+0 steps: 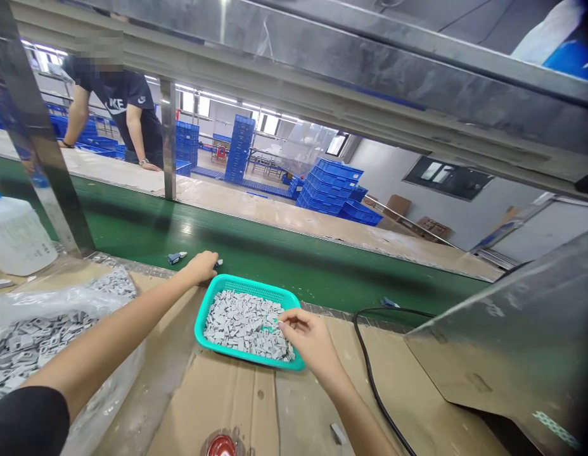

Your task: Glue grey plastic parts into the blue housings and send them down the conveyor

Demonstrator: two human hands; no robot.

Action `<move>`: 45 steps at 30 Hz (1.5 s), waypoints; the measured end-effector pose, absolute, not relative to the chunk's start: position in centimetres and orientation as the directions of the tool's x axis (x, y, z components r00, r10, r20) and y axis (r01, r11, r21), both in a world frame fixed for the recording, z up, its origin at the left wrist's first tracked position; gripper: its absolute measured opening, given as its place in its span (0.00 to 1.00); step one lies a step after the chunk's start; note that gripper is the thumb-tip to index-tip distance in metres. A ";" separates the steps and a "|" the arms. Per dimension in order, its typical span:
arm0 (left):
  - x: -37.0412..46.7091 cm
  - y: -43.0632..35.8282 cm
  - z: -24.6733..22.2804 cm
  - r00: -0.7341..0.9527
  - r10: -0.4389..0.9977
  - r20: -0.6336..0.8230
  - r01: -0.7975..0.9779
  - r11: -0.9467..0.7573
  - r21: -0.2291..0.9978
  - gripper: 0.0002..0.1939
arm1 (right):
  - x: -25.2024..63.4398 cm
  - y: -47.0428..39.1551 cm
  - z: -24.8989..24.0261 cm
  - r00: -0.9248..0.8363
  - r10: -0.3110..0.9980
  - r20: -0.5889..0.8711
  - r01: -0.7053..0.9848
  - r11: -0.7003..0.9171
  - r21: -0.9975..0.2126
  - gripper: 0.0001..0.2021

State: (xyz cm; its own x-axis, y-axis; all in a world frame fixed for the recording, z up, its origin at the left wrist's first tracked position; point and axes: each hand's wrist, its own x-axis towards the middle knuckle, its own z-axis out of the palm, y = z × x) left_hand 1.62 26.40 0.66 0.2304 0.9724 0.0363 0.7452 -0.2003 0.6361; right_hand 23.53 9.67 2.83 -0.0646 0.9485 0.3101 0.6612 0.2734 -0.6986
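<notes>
A turquoise plastic basket (298, 367) holds many small light-grey plastic pieces (241, 320). Over its right side is my right hand (306, 332), thumb and forefinger pinched on what looks like one of the small grey pieces. My left hand (201, 267) reaches past the basket's far left corner to the edge of the green conveyor belt (256, 244). Its fingers are closed around a small plastic part (219, 263), mostly hidden by them. A similar dark-blue and grey part (177, 257) lies on the belt just left of that hand.
A clear bag (127, 361) of grey pieces lies under my left forearm. A white jug (18, 234) stands far left; a red-topped round container (222, 445) sits near me. A black cable (370, 373) crosses the right side. Across the belt stands a person (125, 107).
</notes>
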 end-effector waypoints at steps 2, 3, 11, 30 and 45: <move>0.7 24.4 2.5 0.193 0.981 0.023 0.674 -0.149 0.723 0.13 | 23.0 7.4 3.3 -0.050 0.954 0.296 0.592 0.267 -0.760 0.05; 0.3 22.8 3.5 0.185 0.982 0.018 0.628 -0.132 0.767 0.11 | 22.6 6.2 3.5 -0.038 0.955 0.294 0.549 0.266 -0.793 0.05; 1.1 2.2 4.3 0.605 0.777 -0.173 0.052 0.178 0.983 0.12 | 17.8 -2.6 3.5 -0.040 0.763 0.645 0.446 0.591 -0.672 0.11; 0.1 -1.1 2.1 0.554 0.779 -0.293 -0.021 0.365 0.931 0.12 | 17.7 -4.2 1.8 -0.210 0.852 0.479 0.529 0.511 -0.677 0.10; 0.1 -1.5 1.3 0.496 0.845 -0.198 -0.053 0.257 0.965 0.04 | 15.1 -4.5 0.3 -0.181 0.721 0.669 0.534 0.643 -0.548 0.11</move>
State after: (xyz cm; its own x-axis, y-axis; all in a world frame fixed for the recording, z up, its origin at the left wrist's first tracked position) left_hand 0.12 -1.50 1.26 0.4964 0.8453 -0.1976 -0.0526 0.2565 0.9651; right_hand 15.06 -4.53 0.31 -0.1813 0.7209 0.6689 0.5343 0.6433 -0.5484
